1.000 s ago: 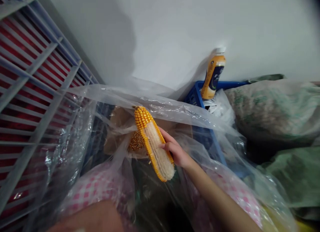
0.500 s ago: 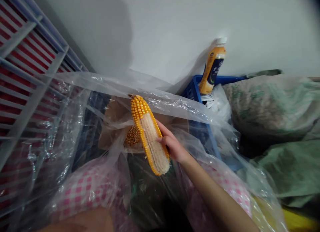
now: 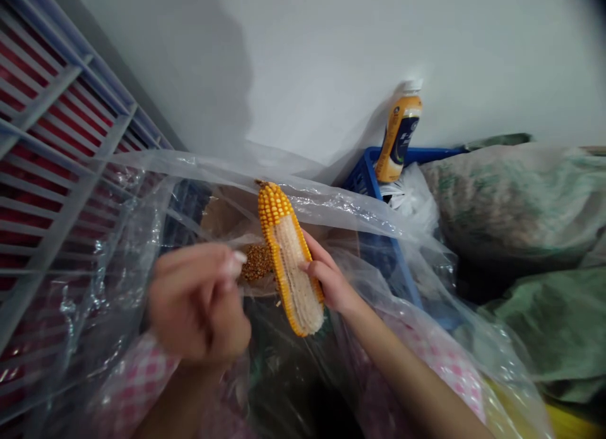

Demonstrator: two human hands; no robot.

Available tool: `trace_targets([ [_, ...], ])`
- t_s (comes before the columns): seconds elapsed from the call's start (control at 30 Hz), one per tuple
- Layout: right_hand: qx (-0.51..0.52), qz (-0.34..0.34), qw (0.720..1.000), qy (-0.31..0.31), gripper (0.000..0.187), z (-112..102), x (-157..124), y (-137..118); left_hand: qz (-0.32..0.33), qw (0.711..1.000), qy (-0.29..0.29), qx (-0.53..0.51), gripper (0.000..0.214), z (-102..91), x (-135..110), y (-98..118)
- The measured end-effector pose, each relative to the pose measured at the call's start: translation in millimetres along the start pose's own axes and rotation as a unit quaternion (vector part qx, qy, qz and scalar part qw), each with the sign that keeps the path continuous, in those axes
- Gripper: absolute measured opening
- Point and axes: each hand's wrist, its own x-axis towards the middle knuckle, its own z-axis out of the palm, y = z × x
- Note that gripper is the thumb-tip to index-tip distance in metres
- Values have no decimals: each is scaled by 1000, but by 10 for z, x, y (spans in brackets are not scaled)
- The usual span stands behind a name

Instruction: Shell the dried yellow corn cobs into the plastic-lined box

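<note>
My right hand (image 3: pixel 329 278) is closed around an ear of corn (image 3: pixel 291 262), thumb on its front and fingers behind. The ear stands tilted, tip up. Yellow kernels cover the tip and both sides, while a broad strip of pale bare cob runs down the middle. To the left of the corn, apart from it, my left hand (image 3: pixel 201 300) is blurred, its fingers curled into a pinch. A small whitish spot shows at the fingertips; I cannot make out what it is. Behind the hands, loose kernels (image 3: pixel 257 262) lie in a heap inside clear plastic sheeting (image 3: pixel 331 205).
At left rises a slatted plastic crate (image 3: pixel 52 142). A bottle (image 3: pixel 400 136) leans on the wall above a blue basket (image 3: pixel 369 174). Stuffed sacks (image 3: pixel 516 205) and a green bag (image 3: pixel 544 325) lie at right. Pink checked cloth (image 3: pixel 146 369) shows under the plastic.
My left hand has risen from the bottom edge to beside the corn, fingers now curled. The right hand keeps its hold on the ear; the view has shifted slightly.
</note>
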Motion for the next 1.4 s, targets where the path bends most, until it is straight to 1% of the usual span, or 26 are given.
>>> trace_targets([
  [0.03, 13, 6, 1000, 7, 61, 1, 5, -5, -4, 1000, 22, -3, 24, 336, 429, 118],
  [0.07, 24, 12, 1000, 12, 61, 1, 12, -14, -48, 999, -18, -3, 25, 625, 783, 234],
  [0.1, 34, 16, 999, 15, 60, -1, 20, -26, -98, 994, -55, -13, 26, 847, 1046, 339],
  [0.13, 43, 18, 999, 15, 60, -4, 30, -41, -154, 982, -104, -31, 27, 995, 1212, 422],
  [0.17, 52, 18, 998, 14, 59, -7, 40, -56, -217, 962, -157, -58, 31, 1072, 1291, 479],
  [0.2, 59, 16, 998, 14, 58, -9, 49, -73, -255, 943, -198, -78, 35, 1092, 1303, 509],
  [0.23, 64, 12, 998, 15, 57, -11, 57, -90, -280, 928, -227, -95, 38, 1072, 1272, 516],
  [0.3, 71, 5, 997, 23, 55, -13, 63, -119, -292, 914, -260, -111, 44, 982, 1167, 487],
  [0.4, 82, 5, 996, 36, 54, -14, 55, -146, -265, 913, -293, -105, 53, 887, 1080, 425],
  [0.43, 84, 3, 996, 40, 54, -16, 50, -151, -244, 916, -304, -93, 54, 880, 1077, 413],
  [0.5, 82, -4, 996, 45, 53, -23, 43, -160, -181, 928, -322, -47, 53, 889, 1086, 405],
  [0.6, 61, -19, 997, 43, 53, -36, 38, -173, -88, 939, -331, 27, 50, 915, 1096, 413],
  [0.67, 48, -23, 998, 41, 52, -44, 37, -178, -58, 938, -338, 45, 47, 925, 1096, 418],
  [0.73, 42, -24, 998, 42, 49, -49, 33, -176, -43, 934, -352, 45, 45, 929, 1095, 418],
  [0.8, 39, -22, 998, 46, 46, -51, 28, -168, -39, 929, -367, 38, 45, 932, 1093, 414],
  [0.9, 35, -22, 998, 50, 42, -50, 25, -155, -50, 924, -378, 27, 48, 943, 1087, 413],
  [1.17, 18, -32, 998, 48, 40, -44, 32, -149, -73, 924, -375, 9, 46, 977, 1070, 438],
  [1.4, 21, -29, 997, 62, 40, -18, 19, -144, -60, 926, -373, 7, 41, 992, 1048, 419],
])
